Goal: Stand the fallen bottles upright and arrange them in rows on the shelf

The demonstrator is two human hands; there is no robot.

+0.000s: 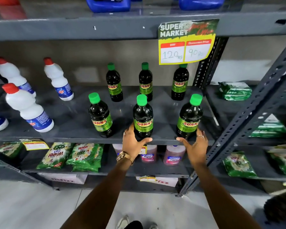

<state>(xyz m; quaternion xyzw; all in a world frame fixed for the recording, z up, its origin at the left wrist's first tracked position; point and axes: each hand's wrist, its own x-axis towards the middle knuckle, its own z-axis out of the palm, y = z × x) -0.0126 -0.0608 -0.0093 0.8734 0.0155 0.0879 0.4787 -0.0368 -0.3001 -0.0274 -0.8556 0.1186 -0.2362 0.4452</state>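
Dark Sunny bottles with green caps stand upright on the grey shelf (69, 128) in two rows of three. The back row has one on the left (114, 83), one in the middle (145, 82) and one on the right (180, 84). The front left bottle (100, 115) stands alone. My left hand (133, 142) cups the base of the front middle bottle (143, 116), fingers on its left side, thumb in front. My right hand (196, 146) cups the base of the front right bottle (189, 117), fingers on its right side.
White bottles with red caps (58, 80) stand on the same shelf to the left. A yellow price card (186, 43) hangs from the shelf above. Green detergent packs (85, 157) and pink bottles (173, 154) fill the lower shelf. A slanted perforated upright (248, 113) borders the right.
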